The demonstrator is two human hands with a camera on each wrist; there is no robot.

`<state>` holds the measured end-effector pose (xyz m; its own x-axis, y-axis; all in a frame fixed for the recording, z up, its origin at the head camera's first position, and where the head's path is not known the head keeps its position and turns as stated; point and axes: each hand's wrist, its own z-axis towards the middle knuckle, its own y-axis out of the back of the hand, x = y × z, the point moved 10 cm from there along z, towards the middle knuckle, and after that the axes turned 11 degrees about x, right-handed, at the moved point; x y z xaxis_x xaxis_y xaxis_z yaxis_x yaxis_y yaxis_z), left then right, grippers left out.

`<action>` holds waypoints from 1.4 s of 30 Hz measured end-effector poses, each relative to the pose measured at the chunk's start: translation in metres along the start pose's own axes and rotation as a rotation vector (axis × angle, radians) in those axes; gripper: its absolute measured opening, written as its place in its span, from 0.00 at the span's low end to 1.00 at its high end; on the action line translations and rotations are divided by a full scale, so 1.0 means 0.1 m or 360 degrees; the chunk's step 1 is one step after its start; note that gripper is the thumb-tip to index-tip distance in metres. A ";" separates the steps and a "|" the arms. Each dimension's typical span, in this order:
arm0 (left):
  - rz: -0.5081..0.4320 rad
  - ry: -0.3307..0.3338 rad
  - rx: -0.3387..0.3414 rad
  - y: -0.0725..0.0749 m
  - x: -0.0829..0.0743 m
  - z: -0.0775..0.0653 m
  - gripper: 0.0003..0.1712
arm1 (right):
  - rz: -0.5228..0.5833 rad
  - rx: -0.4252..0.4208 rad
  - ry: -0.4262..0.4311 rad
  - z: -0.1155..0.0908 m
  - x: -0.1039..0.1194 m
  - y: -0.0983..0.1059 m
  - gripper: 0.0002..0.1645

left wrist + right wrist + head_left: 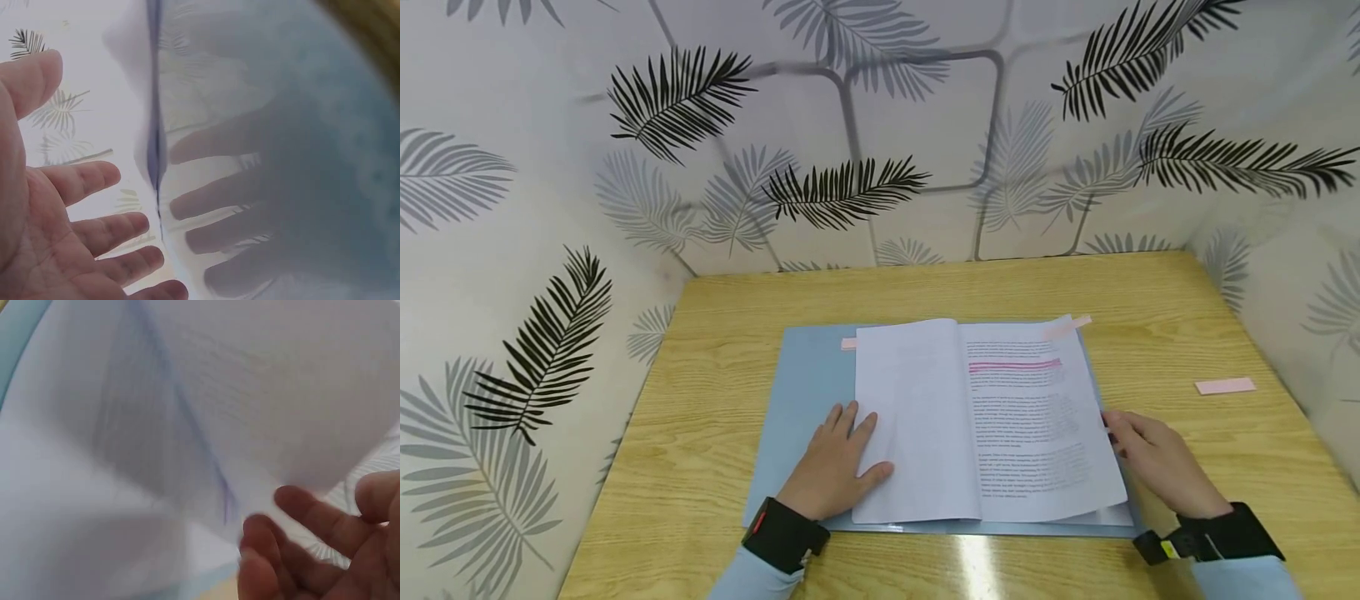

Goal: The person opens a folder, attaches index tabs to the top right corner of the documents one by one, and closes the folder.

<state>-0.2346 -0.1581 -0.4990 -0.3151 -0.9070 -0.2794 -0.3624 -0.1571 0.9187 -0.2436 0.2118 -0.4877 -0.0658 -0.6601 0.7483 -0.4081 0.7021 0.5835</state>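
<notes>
An open booklet of printed sheets (1030, 458) lies in a blue folder (808, 358); the right page has a pink highlighted line. My left hand (833, 462) rests spread over the left page (917, 400) and the folder. In the left wrist view its fingers (94, 181) are extended beside the glossy folder surface. At the right page's outer edge is my right hand (1161, 458). The right wrist view shows the lifted sheet (262, 394) from below, with bent fingertips (297, 500) right at its edge and the thumb apart from it.
Pink sticky tabs stick out at the right page's top corner (1067, 327) and the left page's upper edge (848, 343). A loose pink strip (1225, 386) lies on the wooden table (700, 400) at right. Leaf-patterned cloth (925, 225) stands around the table.
</notes>
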 end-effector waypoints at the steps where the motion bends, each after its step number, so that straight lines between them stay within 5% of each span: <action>1: 0.0000 -0.0003 -0.0011 0.02 0.00 -0.01 0.44 | 0.0096 0.0050 0.0039 0.00 0.03 -0.02 0.40; 9: -0.0003 -0.0025 -0.0073 0.09 -0.03 -0.05 0.43 | 0.0676 0.0367 0.0255 0.07 0.19 -0.23 0.39; 17: -0.0034 -0.0035 -0.0098 0.11 -0.03 -0.07 0.43 | 0.0648 0.0434 0.0219 0.24 0.28 -0.48 0.36; 27: -0.0094 -0.0026 -0.0124 0.13 0.01 -0.07 0.42 | 0.0071 0.0342 0.0281 0.46 0.62 -0.73 0.38; 35: -0.0207 -0.0039 -0.0178 0.18 0.05 -0.10 0.35 | -0.0349 0.0332 0.0656 0.54 1.06 -1.04 0.37; 42: -0.0359 -0.0105 -0.0254 0.24 0.06 -0.15 0.34 | -0.0643 0.0280 0.0683 0.54 1.17 -1.24 0.32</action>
<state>-0.2322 -0.1728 -0.4738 -0.3005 -0.8154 -0.4948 -0.2889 -0.4166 0.8620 -0.2496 0.0333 -0.4899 0.4829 -0.6727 0.5607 -0.4711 0.3401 0.8138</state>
